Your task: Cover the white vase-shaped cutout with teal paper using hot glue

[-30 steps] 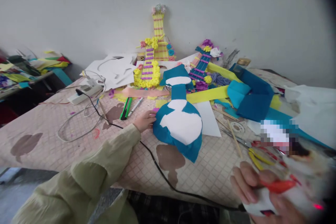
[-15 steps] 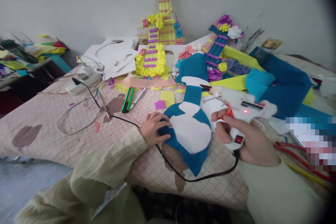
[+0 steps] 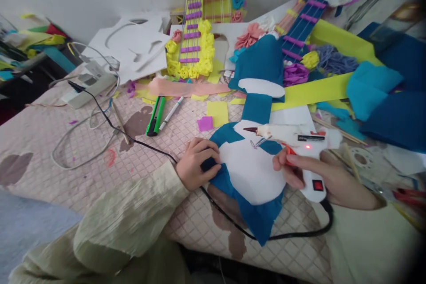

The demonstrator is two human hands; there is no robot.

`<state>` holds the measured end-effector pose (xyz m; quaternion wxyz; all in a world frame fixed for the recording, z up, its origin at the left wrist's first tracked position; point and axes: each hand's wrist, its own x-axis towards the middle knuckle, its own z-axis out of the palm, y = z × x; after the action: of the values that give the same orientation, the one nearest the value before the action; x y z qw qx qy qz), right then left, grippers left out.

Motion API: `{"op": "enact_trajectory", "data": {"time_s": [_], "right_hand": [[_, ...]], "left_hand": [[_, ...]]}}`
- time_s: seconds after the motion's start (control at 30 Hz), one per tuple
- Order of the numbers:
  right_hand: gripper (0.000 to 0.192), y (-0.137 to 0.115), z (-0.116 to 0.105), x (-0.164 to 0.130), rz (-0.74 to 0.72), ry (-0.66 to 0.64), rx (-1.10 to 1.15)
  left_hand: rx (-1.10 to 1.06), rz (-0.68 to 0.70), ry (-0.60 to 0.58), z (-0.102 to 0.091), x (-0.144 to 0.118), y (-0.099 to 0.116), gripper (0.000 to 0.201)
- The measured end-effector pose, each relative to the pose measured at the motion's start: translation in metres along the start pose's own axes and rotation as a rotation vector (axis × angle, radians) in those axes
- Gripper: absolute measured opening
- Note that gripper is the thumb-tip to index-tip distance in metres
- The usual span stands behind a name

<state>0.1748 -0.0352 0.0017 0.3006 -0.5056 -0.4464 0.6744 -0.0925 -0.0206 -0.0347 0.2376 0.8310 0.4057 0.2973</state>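
Note:
A guitar-shaped white board partly wrapped in blue felt [image 3: 253,173] lies in front of me on the checked tablecloth [image 3: 83,159]. My left hand [image 3: 196,166] presses the felt down at the shape's left edge. A white hot glue gun [image 3: 299,151] with a lit red lamp is gripped in my right hand [image 3: 319,177], a finger on its orange trigger. Its nozzle points left, just above the white middle of the shape. The gun's black cord [image 3: 140,144] runs under the shape and off to a power strip [image 3: 89,88] at the far left.
Two finished guitars with paper flowers, a yellow one [image 3: 196,35] and a blue one [image 3: 302,22], lean at the back. Blue felt [image 3: 392,97], yellow strips [image 3: 316,91] and white offcuts [image 3: 136,49] lie around. A green cutter [image 3: 155,117] and a pen [image 3: 170,113] lie left of centre.
My right hand has brought the glue gun from the lower right up over the shape. My left hand has closed on the felt edge. The view has tilted down and closer.

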Motion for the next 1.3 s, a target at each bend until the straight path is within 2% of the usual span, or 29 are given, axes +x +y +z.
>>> {"op": "enact_trajectory", "data": {"time_s": [0.17, 0.3, 0.4, 0.57, 0.7, 0.93, 1.07, 1.2, 1.3], "right_hand": [[0.031, 0.003, -0.001, 0.002, 0.077, -0.052, -0.061], [0.032, 0.007, -0.004, 0.005, 0.091, -0.146, -0.117], [0.031, 0.009, -0.005, 0.006, 0.114, -0.148, -0.107], [0.031, 0.005, 0.0, 0.002, 0.129, -0.136, -0.117], [0.03, 0.005, 0.0, 0.003, 0.116, -0.149, -0.12], [0.036, 0.003, -0.004, 0.006, 0.141, -0.274, -0.211], [0.038, -0.002, 0.001, 0.003, 0.119, -0.258, -0.217], [0.037, -0.005, 0.009, -0.001, 0.132, -0.276, -0.213], [0.035, -0.004, 0.013, -0.004, 0.174, -0.218, -0.175]], "left_hand": [[-0.078, 0.062, -0.024, -0.002, 0.001, -0.002, 0.005], [-0.06, -0.014, -0.028, -0.003, -0.002, -0.002, 0.009], [-0.066, -0.04, -0.042, -0.003, -0.003, -0.001, 0.016], [-0.037, 0.003, -0.07, -0.003, -0.003, -0.001, 0.022], [0.022, 0.003, -0.077, -0.002, -0.003, 0.0, 0.016], [-0.04, -0.025, -0.094, -0.005, -0.002, -0.002, 0.011], [-0.091, -0.056, -0.067, -0.006, -0.001, -0.001, 0.005], [-0.125, -0.016, -0.072, -0.006, -0.002, 0.0, 0.003], [-0.123, -0.037, -0.084, -0.007, -0.002, 0.0, 0.002]]}}
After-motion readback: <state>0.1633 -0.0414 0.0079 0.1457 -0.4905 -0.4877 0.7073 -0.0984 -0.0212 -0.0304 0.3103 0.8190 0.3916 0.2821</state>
